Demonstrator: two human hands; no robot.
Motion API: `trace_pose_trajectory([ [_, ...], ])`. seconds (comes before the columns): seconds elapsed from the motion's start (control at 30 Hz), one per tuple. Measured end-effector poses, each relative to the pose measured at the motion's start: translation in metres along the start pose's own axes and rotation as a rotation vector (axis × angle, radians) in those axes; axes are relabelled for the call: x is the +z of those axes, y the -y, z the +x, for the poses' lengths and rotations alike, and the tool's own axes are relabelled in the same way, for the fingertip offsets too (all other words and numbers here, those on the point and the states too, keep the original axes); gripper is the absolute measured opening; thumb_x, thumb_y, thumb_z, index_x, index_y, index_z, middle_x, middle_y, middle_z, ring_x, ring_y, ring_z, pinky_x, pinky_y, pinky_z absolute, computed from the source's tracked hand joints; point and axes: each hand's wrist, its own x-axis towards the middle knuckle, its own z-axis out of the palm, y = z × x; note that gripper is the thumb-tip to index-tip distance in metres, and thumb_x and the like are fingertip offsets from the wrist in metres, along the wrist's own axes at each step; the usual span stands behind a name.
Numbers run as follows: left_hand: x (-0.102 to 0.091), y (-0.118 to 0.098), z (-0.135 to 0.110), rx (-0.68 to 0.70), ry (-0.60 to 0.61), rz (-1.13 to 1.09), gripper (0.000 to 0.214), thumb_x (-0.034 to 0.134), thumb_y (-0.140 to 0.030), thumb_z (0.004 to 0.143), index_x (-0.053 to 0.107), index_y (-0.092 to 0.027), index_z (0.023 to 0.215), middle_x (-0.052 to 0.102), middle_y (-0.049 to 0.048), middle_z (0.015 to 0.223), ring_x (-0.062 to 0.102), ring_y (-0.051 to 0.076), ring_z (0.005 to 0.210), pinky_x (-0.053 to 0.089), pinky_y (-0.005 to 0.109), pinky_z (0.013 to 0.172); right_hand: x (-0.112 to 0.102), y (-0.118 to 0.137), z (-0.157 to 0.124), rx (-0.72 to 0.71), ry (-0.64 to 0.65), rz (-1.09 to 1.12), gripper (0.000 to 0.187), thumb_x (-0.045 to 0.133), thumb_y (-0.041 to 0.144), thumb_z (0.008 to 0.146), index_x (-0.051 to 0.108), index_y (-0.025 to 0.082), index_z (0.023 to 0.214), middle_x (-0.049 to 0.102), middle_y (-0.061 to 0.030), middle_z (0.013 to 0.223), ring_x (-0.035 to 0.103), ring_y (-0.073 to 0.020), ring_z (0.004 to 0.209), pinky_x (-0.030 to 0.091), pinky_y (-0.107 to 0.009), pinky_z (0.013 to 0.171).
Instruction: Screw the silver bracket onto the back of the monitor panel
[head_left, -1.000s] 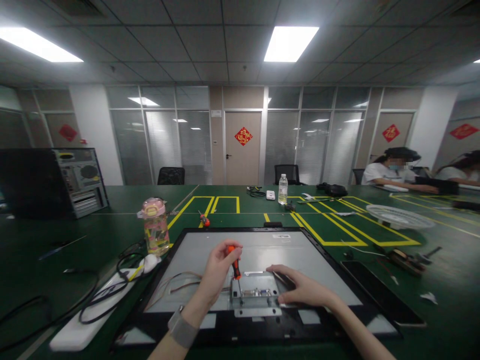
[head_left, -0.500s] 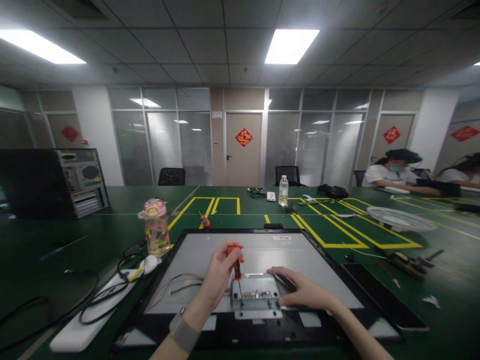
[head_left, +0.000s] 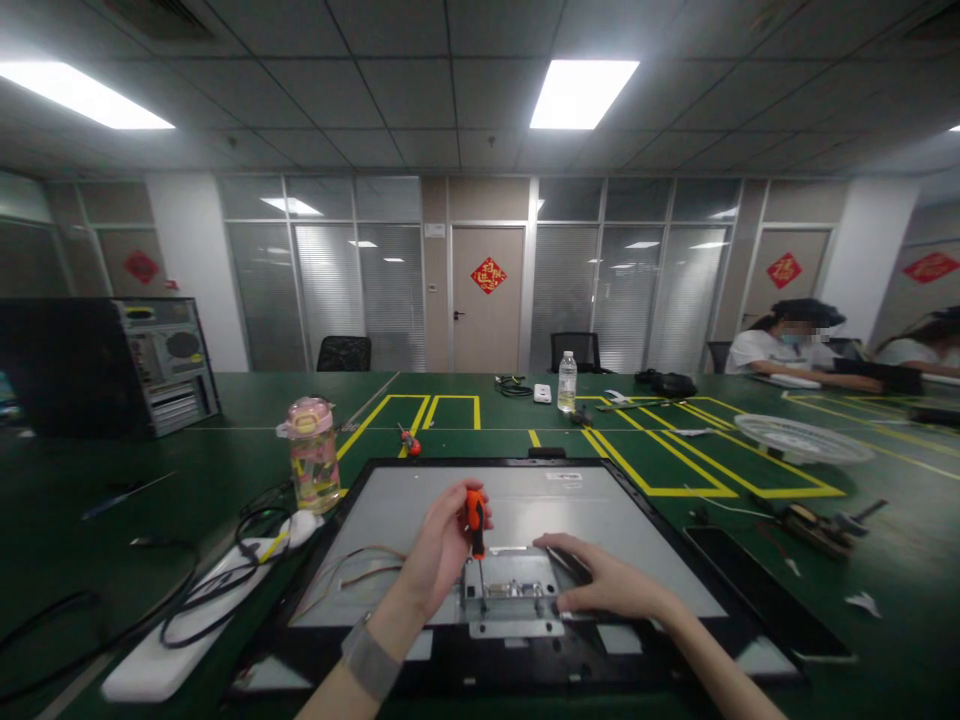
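A monitor panel (head_left: 637,530) lies face down on the green table in front of me, its grey metal back up. My left hand (head_left: 441,548) is closed round an orange-handled screwdriver (head_left: 475,520), held upright with its tip on the small metal bracket (head_left: 512,585) near the panel's front edge. Flat on the bracket's right side rests my right hand (head_left: 609,582), fingers together, pressing it down. Thin coloured wires (head_left: 352,575) run out from the bracket to the left.
Left of the panel stand a pink-capped bottle (head_left: 311,455), black cables (head_left: 225,570) and a white pad. A computer case (head_left: 112,365) is far left. A water bottle (head_left: 567,380), a fan grille (head_left: 802,437) and tools lie beyond. Two people sit at far right.
My left hand has shifted its grip on the screwdriver handle, which now shows more above the fingers. The right hand and bracket stay put.
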Motion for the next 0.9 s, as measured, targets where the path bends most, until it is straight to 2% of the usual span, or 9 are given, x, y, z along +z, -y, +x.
trace_pose_trajectory([
  [0.13,0.0009,-0.0031,-0.0008,-0.001,0.056,0.030,0.025,0.079,-0.027,0.067,0.068,-0.013,0.085,0.069,0.0061,0.086,0.065,0.015,0.077,0.051,0.026,0.075,0.0000,-0.0001,0.0001,0.003,-0.003,-0.003,0.080,0.077,0.046,0.064,0.050,0.018,0.134,0.047,-0.0116,0.141,0.039,-0.0324,0.131,0.025,-0.041,0.113],
  [0.33,-0.0024,-0.0045,0.0001,0.016,0.065,0.098,0.025,0.081,-0.023,0.064,0.066,-0.016,0.084,0.065,0.0002,0.070,0.061,0.011,0.064,0.046,0.018,0.056,-0.0001,-0.0002,-0.0005,-0.004,-0.006,-0.024,0.078,0.076,0.045,0.065,0.050,0.018,0.133,0.048,-0.0115,0.140,0.041,-0.0313,0.129,0.027,-0.040,0.112],
  [0.5,0.0002,-0.0036,-0.0010,0.012,0.071,0.041,0.024,0.077,-0.031,0.071,0.067,-0.014,0.086,0.070,0.0073,0.090,0.064,0.015,0.076,0.051,0.025,0.069,0.0004,-0.0005,-0.0004,0.009,-0.008,-0.020,0.078,0.075,0.045,0.065,0.050,0.018,0.134,0.047,-0.0116,0.141,0.040,-0.0318,0.130,0.026,-0.040,0.113],
  [0.67,0.0022,-0.0009,-0.0009,-0.032,0.095,0.034,0.024,0.080,-0.027,0.069,0.066,-0.016,0.085,0.067,0.0029,0.076,0.062,0.012,0.064,0.050,0.024,0.063,0.0005,-0.0008,-0.0002,0.024,-0.007,-0.027,0.080,0.076,0.046,0.064,0.050,0.018,0.134,0.046,-0.0112,0.142,0.038,-0.0316,0.131,0.025,-0.040,0.113],
  [0.77,0.0012,0.0019,-0.0005,-0.035,0.103,0.001,0.027,0.082,-0.025,0.065,0.067,-0.016,0.086,0.066,0.0010,0.075,0.059,0.010,0.061,0.050,0.024,0.063,0.0004,0.0007,-0.0005,0.004,-0.003,-0.011,0.078,0.075,0.046,0.065,0.050,0.019,0.133,0.047,-0.0112,0.141,0.039,-0.0308,0.131,0.025,-0.040,0.113],
  [0.9,-0.0017,0.0043,0.0003,-0.038,0.118,0.003,0.032,0.081,-0.023,0.068,0.068,-0.016,0.097,0.065,0.0013,0.077,0.059,0.010,0.062,0.049,0.024,0.064,0.0004,0.0028,-0.0011,0.019,0.010,0.002,0.081,0.075,0.046,0.065,0.048,0.016,0.135,0.046,-0.0127,0.141,0.038,-0.0316,0.131,0.025,-0.040,0.113],
])
